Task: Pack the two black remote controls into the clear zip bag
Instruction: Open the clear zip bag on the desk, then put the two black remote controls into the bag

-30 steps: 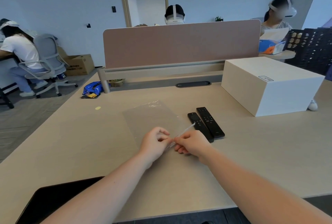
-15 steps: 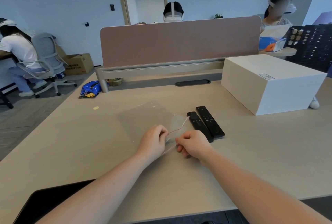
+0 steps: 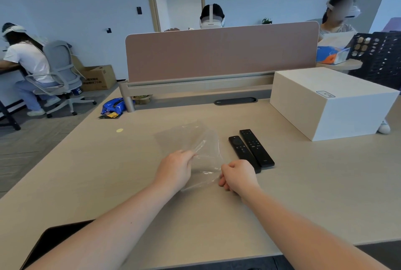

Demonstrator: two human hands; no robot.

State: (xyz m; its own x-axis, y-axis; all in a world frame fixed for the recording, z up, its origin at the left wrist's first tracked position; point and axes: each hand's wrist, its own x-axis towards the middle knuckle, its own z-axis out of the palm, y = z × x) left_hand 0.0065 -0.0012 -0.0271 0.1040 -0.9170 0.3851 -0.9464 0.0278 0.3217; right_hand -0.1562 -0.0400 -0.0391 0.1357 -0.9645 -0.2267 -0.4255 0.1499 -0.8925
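Observation:
The clear zip bag lies on the light wooden desk, its near end lifted and spread. My left hand pinches one side of that end. My right hand pinches the other side, a hand's width away. Two black remote controls lie side by side just right of the bag: the shorter one nearer the bag, the longer one beyond it. My right hand hides the near tip of the shorter remote. Both remotes are outside the bag.
A large white box stands at the back right. A pink divider panel closes the desk's far edge. A dark flat object sits at the near left corner. People sit behind the divider and at the left.
My hands have drawn apart, pulling the bag's near end open and lifting it off the desk. The remotes have not moved.

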